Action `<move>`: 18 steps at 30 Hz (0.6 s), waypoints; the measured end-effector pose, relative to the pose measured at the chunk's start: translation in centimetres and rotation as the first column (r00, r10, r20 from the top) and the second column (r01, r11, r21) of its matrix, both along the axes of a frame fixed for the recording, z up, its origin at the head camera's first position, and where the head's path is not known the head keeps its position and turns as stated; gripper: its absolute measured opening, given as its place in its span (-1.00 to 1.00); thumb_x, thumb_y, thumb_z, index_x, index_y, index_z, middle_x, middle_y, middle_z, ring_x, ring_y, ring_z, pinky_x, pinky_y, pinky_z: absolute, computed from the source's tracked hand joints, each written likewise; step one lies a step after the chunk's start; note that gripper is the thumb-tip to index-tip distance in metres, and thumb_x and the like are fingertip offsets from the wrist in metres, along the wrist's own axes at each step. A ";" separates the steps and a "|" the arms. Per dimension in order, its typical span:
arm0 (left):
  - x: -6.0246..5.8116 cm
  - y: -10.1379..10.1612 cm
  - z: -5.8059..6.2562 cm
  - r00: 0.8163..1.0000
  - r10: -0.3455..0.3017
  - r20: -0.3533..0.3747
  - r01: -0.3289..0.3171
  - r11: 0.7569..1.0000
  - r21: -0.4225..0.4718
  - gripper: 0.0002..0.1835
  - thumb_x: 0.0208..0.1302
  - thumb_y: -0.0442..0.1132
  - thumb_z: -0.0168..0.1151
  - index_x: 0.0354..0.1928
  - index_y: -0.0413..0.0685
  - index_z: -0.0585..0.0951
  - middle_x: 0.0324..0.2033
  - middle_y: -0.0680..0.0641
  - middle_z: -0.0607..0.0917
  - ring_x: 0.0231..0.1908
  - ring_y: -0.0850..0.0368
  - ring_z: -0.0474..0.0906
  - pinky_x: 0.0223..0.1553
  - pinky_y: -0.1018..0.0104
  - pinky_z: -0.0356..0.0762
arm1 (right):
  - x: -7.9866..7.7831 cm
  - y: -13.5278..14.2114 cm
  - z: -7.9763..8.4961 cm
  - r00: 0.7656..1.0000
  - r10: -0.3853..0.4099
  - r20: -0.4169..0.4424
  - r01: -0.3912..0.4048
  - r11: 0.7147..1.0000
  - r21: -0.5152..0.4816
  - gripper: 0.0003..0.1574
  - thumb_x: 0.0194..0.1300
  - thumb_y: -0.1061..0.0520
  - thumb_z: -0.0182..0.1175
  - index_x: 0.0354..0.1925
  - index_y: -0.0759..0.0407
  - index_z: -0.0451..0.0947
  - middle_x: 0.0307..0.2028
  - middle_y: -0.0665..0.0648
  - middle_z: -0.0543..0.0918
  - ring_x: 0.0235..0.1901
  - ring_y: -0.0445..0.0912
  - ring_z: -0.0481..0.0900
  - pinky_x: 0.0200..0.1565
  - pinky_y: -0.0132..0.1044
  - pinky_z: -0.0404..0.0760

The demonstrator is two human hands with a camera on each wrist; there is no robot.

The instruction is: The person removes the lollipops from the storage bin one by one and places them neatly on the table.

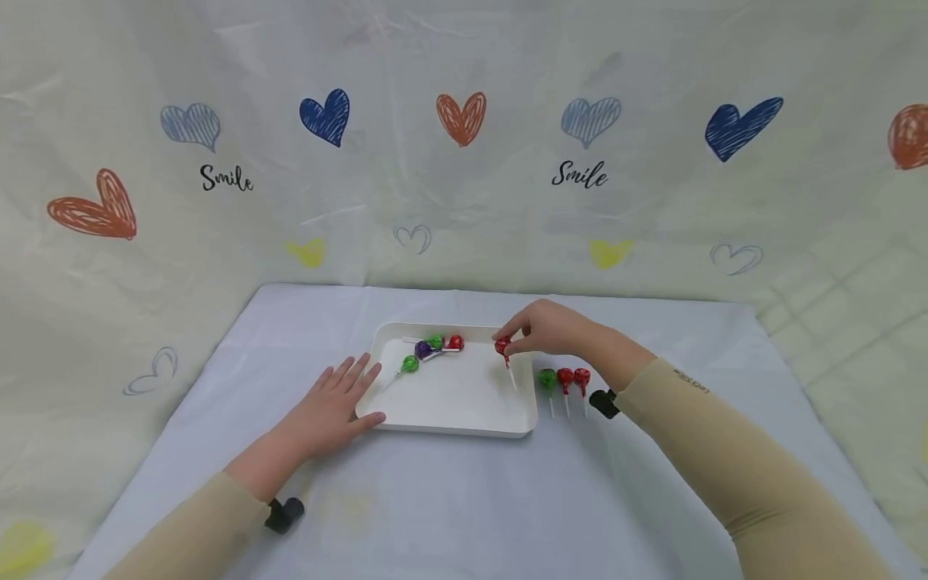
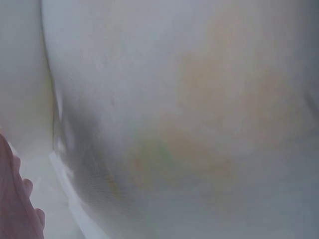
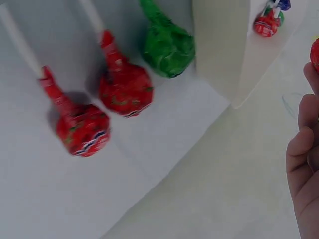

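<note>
My right hand (image 1: 554,329) pinches a red-wrapped lollipop (image 1: 502,347) by its candy end, over the right side of a white tray (image 1: 449,429); the stick points down. In the right wrist view, part of that red candy shows at the fingertips (image 3: 311,74). Spread flat, my left hand (image 1: 329,411) rests at the tray's left edge with its fingers straight and holds nothing. Inside the tray, toward the back left, lie a purple lollipop (image 1: 424,350), a red lollipop (image 1: 456,342) and two green ones, one of them a green lollipop (image 1: 410,364) nearer the left hand.
Right of the tray, a green lollipop (image 1: 547,380) and two red lollipops (image 1: 565,379) lie in a row on the white tablecloth (image 1: 449,507), sticks toward me. Behind the table hangs a pale sheet (image 1: 507,201) printed with hearts. A dark wrist camera (image 1: 604,403) sits under the right sleeve.
</note>
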State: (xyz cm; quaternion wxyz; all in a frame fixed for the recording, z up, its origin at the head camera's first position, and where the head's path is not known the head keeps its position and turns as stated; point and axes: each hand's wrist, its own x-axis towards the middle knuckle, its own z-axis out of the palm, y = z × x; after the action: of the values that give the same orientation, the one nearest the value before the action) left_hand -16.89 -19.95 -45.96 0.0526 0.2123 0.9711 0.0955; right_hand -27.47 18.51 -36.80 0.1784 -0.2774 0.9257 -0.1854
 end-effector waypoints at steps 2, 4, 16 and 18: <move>0.1 0.1 0.1 1.000 0.008 0.012 -0.008 1.000 0.005 -0.01 0.31 0.52 -0.18 0.59 0.09 -0.04 0.58 -0.07 -0.13 0.54 -0.14 -0.23 0.47 -0.16 -0.26 | 0.4 1.3 -0.2 0.999 -0.032 0.008 0.032 0.999 0.005 -0.60 0.24 -0.07 0.40 0.07 -0.16 0.72 -0.23 -0.17 0.70 -0.34 -0.08 0.49 -0.40 -0.26 0.53; 0.1 0.1 0.0 1.000 0.017 0.019 -0.017 1.000 0.004 0.00 0.31 0.52 -0.19 0.59 0.08 -0.05 0.58 -0.07 -0.13 0.54 -0.14 -0.24 0.47 -0.17 -0.27 | 0.8 2.7 -0.4 0.998 -0.058 0.014 0.058 0.998 0.010 -0.60 0.24 -0.07 0.40 0.07 -0.16 0.72 -0.25 -0.15 0.69 -0.33 -0.09 0.49 -0.40 -0.26 0.54; 0.1 0.3 -0.1 0.999 0.044 0.029 -0.044 0.999 -0.001 0.04 0.26 0.56 -0.18 0.59 0.08 -0.03 0.57 -0.10 -0.13 0.53 -0.18 -0.25 0.46 -0.22 -0.28 | 3.2 12.1 -2.2 0.982 -0.187 0.034 0.185 0.982 0.044 -0.59 0.26 -0.04 0.38 0.08 -0.05 0.71 -0.11 -0.04 0.71 -0.21 -0.06 0.50 -0.31 -0.25 0.55; 0.1 0.4 -0.1 0.998 0.047 0.031 -0.046 0.999 -0.004 0.06 0.25 0.57 -0.19 0.59 0.07 -0.04 0.57 -0.10 -0.13 0.53 -0.18 -0.26 0.46 -0.22 -0.28 | 3.5 13.3 -2.3 0.980 -0.196 0.029 0.194 0.980 0.039 -0.58 0.26 -0.03 0.38 0.08 -0.02 0.71 -0.10 -0.02 0.72 -0.26 -0.07 0.50 -0.33 -0.25 0.54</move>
State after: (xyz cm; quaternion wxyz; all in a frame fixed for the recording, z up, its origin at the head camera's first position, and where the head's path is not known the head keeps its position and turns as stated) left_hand -16.82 -19.55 -46.06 0.0660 0.1880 0.9750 0.0985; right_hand -23.96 31.82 -39.07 0.1792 -0.1790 0.9486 -0.1897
